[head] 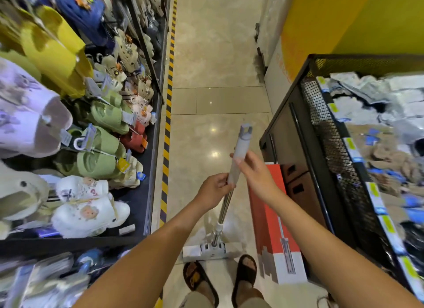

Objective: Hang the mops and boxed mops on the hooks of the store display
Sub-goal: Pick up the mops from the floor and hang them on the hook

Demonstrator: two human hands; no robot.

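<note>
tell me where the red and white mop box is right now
The mop box stands on the floor at lower right of the head view, beside the black wire bin, just right of the mop head.

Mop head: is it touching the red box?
Apart. The head view shows a strip of bare floor between the mop head and the red box.

Standing at centre frame: mop (243, 140), head resting on floor (218, 66) just above feet (245, 268). Leaning lower right: boxed mop (273, 234), against wire bin (321, 115). Hanging along left: slippers (101, 161).
</note>
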